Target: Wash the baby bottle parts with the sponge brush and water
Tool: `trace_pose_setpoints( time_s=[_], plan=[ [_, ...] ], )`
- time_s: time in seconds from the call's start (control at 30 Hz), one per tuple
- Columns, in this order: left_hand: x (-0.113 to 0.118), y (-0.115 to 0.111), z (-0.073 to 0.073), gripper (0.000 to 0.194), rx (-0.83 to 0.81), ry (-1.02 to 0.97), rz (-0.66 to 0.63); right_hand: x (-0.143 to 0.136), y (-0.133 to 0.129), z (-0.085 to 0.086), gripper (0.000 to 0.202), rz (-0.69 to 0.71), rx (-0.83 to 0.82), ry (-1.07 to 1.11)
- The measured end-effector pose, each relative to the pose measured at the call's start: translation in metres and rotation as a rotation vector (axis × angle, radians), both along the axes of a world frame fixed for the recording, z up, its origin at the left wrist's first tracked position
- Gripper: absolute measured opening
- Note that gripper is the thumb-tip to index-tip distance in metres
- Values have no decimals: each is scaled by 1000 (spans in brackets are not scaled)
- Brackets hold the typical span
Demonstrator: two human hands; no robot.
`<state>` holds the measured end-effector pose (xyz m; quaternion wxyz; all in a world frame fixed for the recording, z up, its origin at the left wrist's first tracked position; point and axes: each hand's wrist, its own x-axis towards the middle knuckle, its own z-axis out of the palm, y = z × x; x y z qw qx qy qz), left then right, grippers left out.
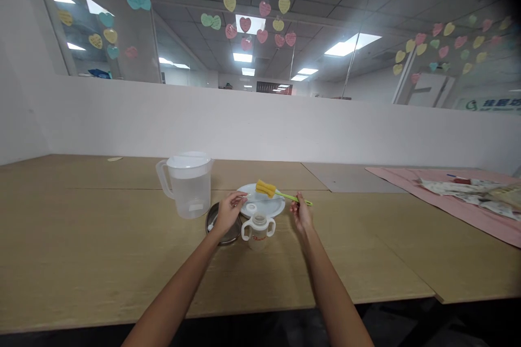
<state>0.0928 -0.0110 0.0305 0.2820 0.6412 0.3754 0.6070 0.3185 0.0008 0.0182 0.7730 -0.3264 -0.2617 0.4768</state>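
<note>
A: How far along do things look?

B: Partway, I'd judge. The 2-handled bottle (pixel 258 239) stands upright on the table (pixel 122 255) with its mouth uncovered, and the yellow-headed brush (pixel 266 189) is outside it, above and behind. The brush isn't in the bottle, and no cap is on.

A: And the hands?

B: The right hand (pixel 302 214), behind the bottle and to its right, has its fingers closed around the brush's green handle. The left hand (pixel 228 210), left of the bottle, has bent fingers with the tips nearly together. A thin pale line (pixel 268 199) runs out beside them; I can't tell whether they grip it.

A: What do the containers hold?

B: Behind the bottle, the white plate (pixel 277 210) carries 1 small round white piece (pixel 251 207). Just left of the bottle, partly under the left hand, the metal bowl (pixel 228 237) has 1 small white bit (pixel 210 226) in it. Farther left stands the lidded jug (pixel 189 195); its wall is cloudy, so I can't judge its contents. Nor can I tell whether the bottle holds liquid.
</note>
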Motion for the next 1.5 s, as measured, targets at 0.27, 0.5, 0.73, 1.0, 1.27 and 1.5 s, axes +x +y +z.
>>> trace_pose_setpoints(
  time_s=[0.27, 0.5, 0.73, 1.0, 1.27, 1.5],
  plan=[
    [5, -2, -8, 30, -180, -241, -88, 0, 0, -2, 29, 136, -2, -65],
    [8, -3, -13, 32, -65, -192, -33, -1, 1, -5, 30, 193, 9, -122],
    [7, -12, -9, 28, 5, -1, 43, -2, -1, -5, 31, 204, 35, -171],
    [8, -15, -9, 24, 80, 127, 70, -3, -3, -5, 30, 203, 24, -195],
    [5, -13, -7, 23, 52, 128, 13, -2, -1, -6, 33, 196, 17, -197],
    [4, -3, -12, 29, -59, -11, 27, 0, -3, -1, 30, 171, -28, -149]
  ],
)
